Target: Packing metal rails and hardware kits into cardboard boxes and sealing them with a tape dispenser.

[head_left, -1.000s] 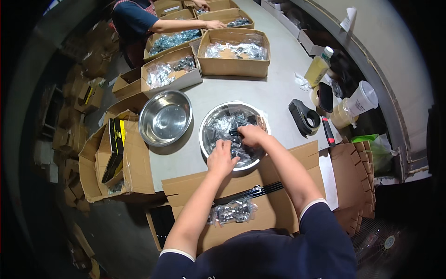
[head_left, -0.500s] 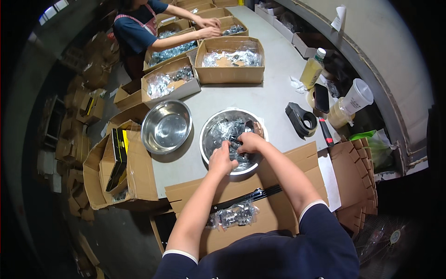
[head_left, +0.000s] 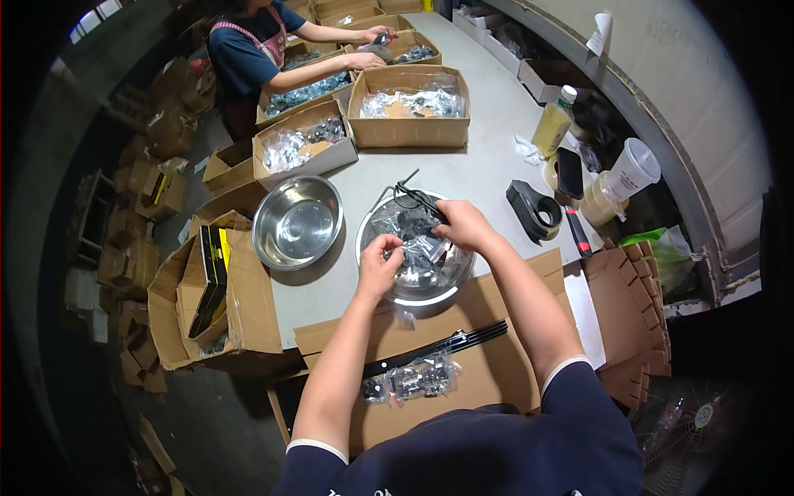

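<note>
A steel bowl (head_left: 361,275) of small clear plastic packets (head_left: 404,225) with dark parts inside stands in front of me. Over its right rim, my right hand (head_left: 463,225) grips a bundle of thin black bent rods (head_left: 411,195), whose ends stick out past the far rim. My left hand (head_left: 379,266) is at the bowl's left side, fingers curled and pinched; what they hold, if anything, is hidden. Nearer to me, long black bars (head_left: 475,336) and bagged parts (head_left: 419,380) lie in an open cardboard box (head_left: 488,384).
Left of the bowl sits another steel bowl (head_left: 298,221). Cartons of bagged parts (head_left: 409,132) line the far side, where a co-worker (head_left: 248,50) handles parts. To the right are a tape dispenser (head_left: 533,211), a red-and-black tool (head_left: 579,231), a phone (head_left: 569,173), a bottle (head_left: 554,122) and a cup (head_left: 633,169).
My right hand has lifted the black rods up from among the packets. My left hand has drawn back slightly to the left. The co-worker's hands have parted and now hold something dark.
</note>
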Motion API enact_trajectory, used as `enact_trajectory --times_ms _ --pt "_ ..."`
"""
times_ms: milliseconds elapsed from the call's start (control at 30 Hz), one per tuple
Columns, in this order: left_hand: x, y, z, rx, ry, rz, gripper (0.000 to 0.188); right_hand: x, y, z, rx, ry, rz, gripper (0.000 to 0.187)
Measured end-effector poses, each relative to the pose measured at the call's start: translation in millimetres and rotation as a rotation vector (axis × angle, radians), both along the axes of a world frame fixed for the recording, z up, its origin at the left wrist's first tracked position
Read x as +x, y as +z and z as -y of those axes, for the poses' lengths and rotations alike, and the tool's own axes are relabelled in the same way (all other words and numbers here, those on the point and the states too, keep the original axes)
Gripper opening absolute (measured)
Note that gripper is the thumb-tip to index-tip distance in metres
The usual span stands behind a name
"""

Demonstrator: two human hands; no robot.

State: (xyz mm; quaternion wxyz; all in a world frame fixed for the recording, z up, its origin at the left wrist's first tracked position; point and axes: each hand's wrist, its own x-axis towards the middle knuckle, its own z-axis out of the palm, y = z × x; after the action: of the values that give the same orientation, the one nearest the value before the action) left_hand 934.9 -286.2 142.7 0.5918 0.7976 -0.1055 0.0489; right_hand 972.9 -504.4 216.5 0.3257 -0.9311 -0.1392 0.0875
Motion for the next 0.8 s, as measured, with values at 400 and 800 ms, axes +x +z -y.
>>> enact_trajectory --times_ms 400,800 --pt "-51 68 7 0.367 0.151 0.296 0.012 -84 -1 60 0.419 -0.277 0.254 0.012" --pt "-221 -13 131 0.399 -0.234 0.132 0.014 -256 -80 178 0.9 -0.555 -0.527 0.012"
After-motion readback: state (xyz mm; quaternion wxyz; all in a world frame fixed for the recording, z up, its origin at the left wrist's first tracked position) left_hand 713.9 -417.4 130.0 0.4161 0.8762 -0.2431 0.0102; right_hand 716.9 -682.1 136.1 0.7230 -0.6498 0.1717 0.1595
